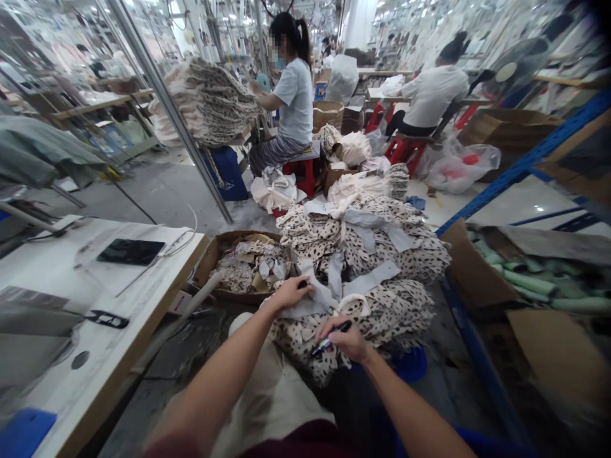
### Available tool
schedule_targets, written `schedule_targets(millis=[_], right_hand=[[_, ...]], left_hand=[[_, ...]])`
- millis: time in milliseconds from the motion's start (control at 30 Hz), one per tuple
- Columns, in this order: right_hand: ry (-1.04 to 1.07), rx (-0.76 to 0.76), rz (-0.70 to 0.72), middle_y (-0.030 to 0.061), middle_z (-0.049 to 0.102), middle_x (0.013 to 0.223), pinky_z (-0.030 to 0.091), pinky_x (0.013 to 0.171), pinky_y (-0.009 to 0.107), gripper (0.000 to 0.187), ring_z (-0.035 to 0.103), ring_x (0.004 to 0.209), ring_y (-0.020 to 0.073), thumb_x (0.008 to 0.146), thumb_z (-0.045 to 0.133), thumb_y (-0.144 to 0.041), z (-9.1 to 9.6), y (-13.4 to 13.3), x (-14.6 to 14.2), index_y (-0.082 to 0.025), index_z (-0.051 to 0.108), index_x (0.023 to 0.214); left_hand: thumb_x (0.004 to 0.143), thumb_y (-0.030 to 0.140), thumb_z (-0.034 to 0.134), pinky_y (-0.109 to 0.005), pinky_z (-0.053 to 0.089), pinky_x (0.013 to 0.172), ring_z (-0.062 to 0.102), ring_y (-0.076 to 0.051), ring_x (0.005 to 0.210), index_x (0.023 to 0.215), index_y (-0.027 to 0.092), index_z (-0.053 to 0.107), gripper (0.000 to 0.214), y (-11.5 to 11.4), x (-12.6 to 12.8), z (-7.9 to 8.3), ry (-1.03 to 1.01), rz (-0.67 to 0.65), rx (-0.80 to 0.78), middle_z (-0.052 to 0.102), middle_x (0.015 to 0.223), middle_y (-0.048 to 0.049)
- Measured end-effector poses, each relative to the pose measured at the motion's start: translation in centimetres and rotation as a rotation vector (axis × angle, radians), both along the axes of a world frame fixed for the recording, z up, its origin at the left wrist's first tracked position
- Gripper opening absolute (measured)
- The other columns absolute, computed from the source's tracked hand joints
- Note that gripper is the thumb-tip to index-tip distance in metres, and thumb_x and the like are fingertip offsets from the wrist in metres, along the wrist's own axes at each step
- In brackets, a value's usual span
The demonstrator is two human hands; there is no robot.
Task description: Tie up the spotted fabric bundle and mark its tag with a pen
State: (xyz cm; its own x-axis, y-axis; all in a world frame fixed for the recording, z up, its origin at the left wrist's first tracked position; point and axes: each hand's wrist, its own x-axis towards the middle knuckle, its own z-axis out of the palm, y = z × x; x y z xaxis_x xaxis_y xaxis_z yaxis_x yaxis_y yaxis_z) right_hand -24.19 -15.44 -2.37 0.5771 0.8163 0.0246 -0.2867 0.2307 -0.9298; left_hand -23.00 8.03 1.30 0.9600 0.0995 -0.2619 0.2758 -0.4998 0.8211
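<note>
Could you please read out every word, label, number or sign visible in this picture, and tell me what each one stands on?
No text here can be read; all of it is too small or blurred.
Marker in the right hand: barrel markings unreadable.
Blue bag on the floor: small white print unreadable.
White carton beside the table: marks unreadable.

One head-worn view, looking forward and down from just behind the spotted fabric pile (353, 254), close above it, seeing well past it, edges seemingly warped by a wide lens
</note>
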Motion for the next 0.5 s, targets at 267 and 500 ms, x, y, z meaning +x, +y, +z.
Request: schedule_targets(millis=[267,500], right_hand=[[-0.178,-0.198,-0.561,0.0111,0.061,0.092,0.047,0.075,0.028,0.044,0.058,0.08,0.0194,0.09,0.059,-0.049,-3.8,3.3,2.6,-0.008,0.065,0.106],[-0.534,-0.419,-0.508,0.0074,0.061,0.094,0.045,0.085,0.031,0.035,0.057,0.091,0.0223,0.085,0.063,-0.048,-3.4,4.3,3.4,-0.015,0.072,0.09]], left_hand=[[0.088,0.053,0.043,-0.026,0.051,0.063,0.064,-0.017,0.074,0.093,0.018,0.054,0.037,-1.1,-0.7,-2.3,0.039,0.348,-0.31,0.065,0.084,-0.0084],[0.084,0.054,0.05,-0.027,0.05,0.062,0.059,-0.016,0.075,0.086,0.02,0.057,0.034,-1.8,-5.2,-5.2,0.068,0.573,-0.342,0.061,0.084,-0.0049]])
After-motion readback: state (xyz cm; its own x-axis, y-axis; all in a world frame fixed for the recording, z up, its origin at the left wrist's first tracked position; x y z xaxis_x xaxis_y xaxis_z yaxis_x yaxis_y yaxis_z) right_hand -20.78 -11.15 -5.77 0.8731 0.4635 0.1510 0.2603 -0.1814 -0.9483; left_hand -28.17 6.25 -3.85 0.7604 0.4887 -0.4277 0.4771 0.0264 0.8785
